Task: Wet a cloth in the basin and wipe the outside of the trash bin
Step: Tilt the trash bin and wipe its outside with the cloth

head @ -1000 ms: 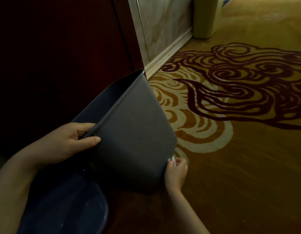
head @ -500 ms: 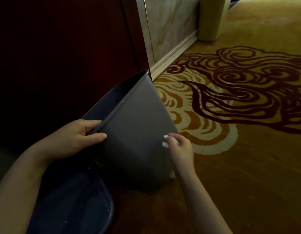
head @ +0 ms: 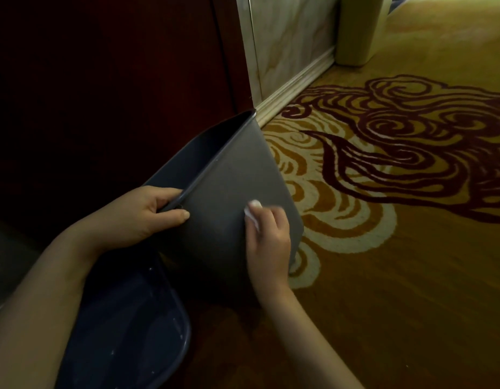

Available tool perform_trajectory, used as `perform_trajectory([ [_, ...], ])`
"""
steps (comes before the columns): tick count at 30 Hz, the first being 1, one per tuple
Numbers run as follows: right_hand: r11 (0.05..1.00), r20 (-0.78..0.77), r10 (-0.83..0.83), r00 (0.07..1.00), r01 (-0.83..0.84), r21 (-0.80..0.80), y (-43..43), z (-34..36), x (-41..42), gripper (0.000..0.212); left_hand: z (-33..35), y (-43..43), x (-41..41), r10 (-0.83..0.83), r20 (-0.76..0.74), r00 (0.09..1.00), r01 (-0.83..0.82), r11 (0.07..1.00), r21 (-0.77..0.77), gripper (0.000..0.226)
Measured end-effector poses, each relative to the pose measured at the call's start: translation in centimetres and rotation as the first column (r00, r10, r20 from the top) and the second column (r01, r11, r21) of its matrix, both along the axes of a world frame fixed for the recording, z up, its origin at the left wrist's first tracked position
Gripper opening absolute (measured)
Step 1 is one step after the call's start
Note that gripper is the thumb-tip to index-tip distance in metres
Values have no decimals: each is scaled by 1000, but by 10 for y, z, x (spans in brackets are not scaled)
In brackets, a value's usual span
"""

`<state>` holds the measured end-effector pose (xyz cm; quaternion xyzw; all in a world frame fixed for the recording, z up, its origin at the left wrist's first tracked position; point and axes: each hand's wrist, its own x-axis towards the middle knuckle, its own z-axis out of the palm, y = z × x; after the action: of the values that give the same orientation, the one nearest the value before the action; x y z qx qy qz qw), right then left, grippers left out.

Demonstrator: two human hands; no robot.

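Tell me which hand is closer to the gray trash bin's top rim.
Left. The left hand grips the rim of the trash bin. The right hand is lower, on the outer wall, holding the white cloth against it.

dark wood panel [head: 102, 80] walls off the left, close behind the tilted trash bin [head: 229, 197]. basin [head: 170, 349] sits just below the bin, blocking the near-left. left hand [head: 131, 217] grips the bin's rim; right hand [head: 268, 240] presses a cloth [head: 253, 213] on its outer face. open carpet [head: 397, 290] right; beige bin [head: 358, 29] well apart by the wall.
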<state>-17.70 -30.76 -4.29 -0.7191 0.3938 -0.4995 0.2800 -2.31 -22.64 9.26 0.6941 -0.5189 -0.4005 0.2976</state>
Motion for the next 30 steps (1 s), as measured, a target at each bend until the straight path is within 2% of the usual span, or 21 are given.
perform_trajectory([
  [3,968,-66,-83,994,96,232,25,-65,-26,20,0,2,1,0,22,1000,-1,1000,15,23],
  [5,884,-130,-110,985,157,441,34,-94,-39,21,1,1,0,-6,36,999,6,1000,20,24],
  [7,803,-207,-141,968,234,548,33,-101,-48,22,1,0,-2,-25,61,998,24,1000,12,25],
  [9,800,-181,-202,962,269,537,30,-86,-49,25,2,-1,-5,-34,75,997,34,999,-4,25],
  [11,875,-29,-224,974,214,434,35,-52,-38,29,3,-2,-7,-36,81,996,37,999,-16,26],
  [13,955,108,-134,985,99,280,49,-13,-19,32,2,-3,-8,-32,92,995,34,999,-22,25],
  [15,993,160,-7,987,-12,119,66,14,0,31,2,-3,-10,-30,91,995,32,999,-19,24],
  [18,998,205,14,979,-25,51,80,16,13,23,2,-2,-12,-36,113,993,37,999,-4,22],
  [23,969,130,-128,983,96,226,76,-45,-10,20,1,-1,-14,-47,80,996,45,999,16,26],
  [25,903,55,-183,982,146,404,70,-74,-25,18,4,0,-16,-90,97,991,87,995,39,24],
  [27,800,-72,-171,983,182,571,63,-99,-39,16,6,0,-20,-126,124,984,120,991,50,23],
  [30,710,-193,-69,979,184,679,50,-118,-51,14,7,-2,-24,-120,216,969,120,993,17,23],
])
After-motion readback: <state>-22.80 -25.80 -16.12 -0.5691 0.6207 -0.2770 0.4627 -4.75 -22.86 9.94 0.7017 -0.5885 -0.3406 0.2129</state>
